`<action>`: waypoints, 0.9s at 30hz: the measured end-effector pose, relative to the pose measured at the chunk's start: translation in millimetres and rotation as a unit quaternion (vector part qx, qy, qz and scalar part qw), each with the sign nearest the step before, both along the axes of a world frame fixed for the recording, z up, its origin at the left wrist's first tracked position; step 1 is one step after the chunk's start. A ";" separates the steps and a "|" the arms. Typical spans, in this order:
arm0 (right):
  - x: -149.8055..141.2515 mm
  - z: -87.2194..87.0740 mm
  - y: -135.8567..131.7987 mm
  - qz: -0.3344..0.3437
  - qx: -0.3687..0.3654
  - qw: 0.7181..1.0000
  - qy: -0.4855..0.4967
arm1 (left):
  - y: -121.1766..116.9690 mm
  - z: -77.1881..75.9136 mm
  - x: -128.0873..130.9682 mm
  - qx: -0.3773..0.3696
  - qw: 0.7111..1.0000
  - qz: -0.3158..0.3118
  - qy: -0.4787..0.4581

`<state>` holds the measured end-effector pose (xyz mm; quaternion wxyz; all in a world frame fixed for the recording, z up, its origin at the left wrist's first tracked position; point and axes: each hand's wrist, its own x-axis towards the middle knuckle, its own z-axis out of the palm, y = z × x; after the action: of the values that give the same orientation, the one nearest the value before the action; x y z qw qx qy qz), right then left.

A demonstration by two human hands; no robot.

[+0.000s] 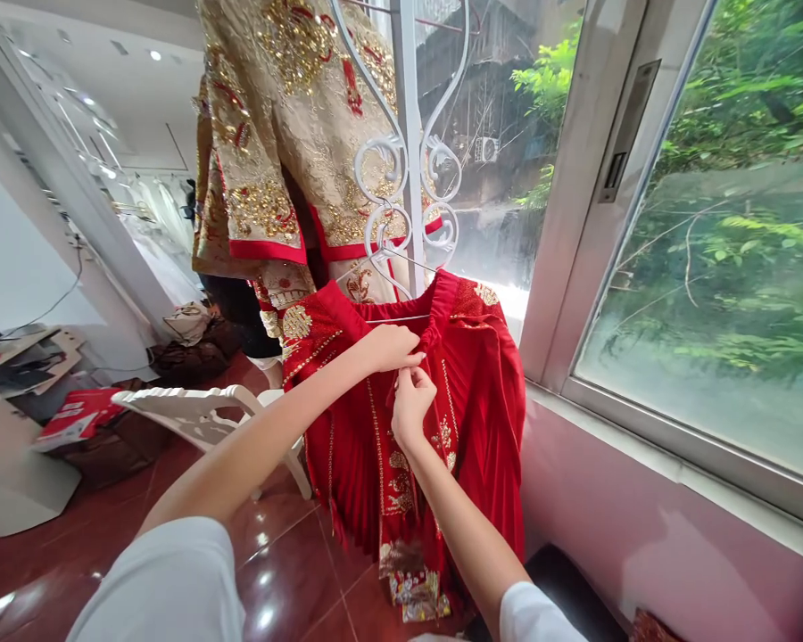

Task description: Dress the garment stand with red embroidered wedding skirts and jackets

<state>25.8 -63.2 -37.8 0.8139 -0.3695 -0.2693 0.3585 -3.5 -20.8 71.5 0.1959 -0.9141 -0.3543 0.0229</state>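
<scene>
A red pleated skirt (482,419) with gold embroidery hangs from a wire hanger (401,285) on a white scrolled metal stand (408,152). My left hand (392,346) is closed in a pinch on the skirt's waistband near its top edge. Just below it, my right hand (411,401) also pinches the red fabric at the waist, fingers pressed together. The two hands almost touch. Above the skirt hangs a gold and red embroidered jacket (287,134) on the same stand.
A window (709,250) with greenery outside fills the right, above a pink wall (642,535). A white chair (201,415) stands left of the skirt on the dark red tiled floor (287,571). Bags and red papers (73,419) lie at the left.
</scene>
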 end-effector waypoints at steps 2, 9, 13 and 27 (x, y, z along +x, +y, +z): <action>-0.8 -1.5 0.9 0.004 -0.006 1.000 0.008 | -4.3 -4.5 1.1 0.025 0.999 0.030 0.004; 9.5 18.5 0.8 0.014 0.018 0.998 -0.065 | -22.0 16.5 -20.8 0.032 0.992 0.075 -0.095; 20.8 -2.4 -7.4 0.041 -0.018 0.990 -0.136 | -27.6 41.5 -37.8 0.070 0.986 0.104 -0.111; 93.7 15.6 -42.8 -0.245 -0.077 0.865 -0.431 | 0.9 -8.9 -45.8 -0.163 0.963 0.168 -0.134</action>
<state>119.5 -106.0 -22.1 0.6471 -0.6028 -0.4659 -0.0281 -49.3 -19.9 62.6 -0.0113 -0.8557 -0.5172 -0.0102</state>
